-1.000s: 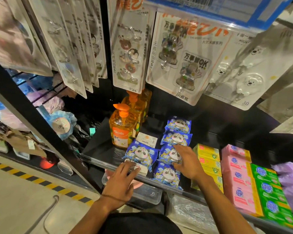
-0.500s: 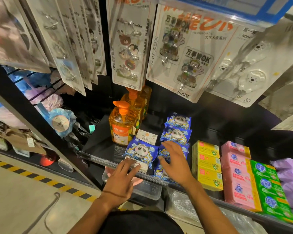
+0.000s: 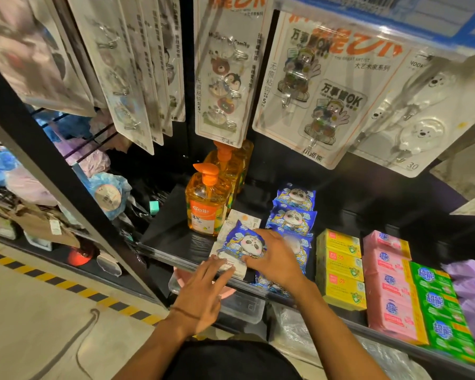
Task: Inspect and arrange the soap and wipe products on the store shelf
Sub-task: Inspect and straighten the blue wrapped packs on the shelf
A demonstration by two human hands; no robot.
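soap bottles (image 3: 207,204) left | wipe packs (image 3: 292,219) centre | soap bars (image 3: 339,267) right | on shelf (image 3: 170,231)

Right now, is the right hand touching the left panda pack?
Touching. The head view shows the right hand resting on the left panda pack, with its fingers and thumb lying over the wrapper and no gap between them.

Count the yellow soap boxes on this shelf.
3, in one column between the blue panda packs and the pink boxes: rear yellow box, middle yellow box, front yellow box. More may lie stacked underneath.
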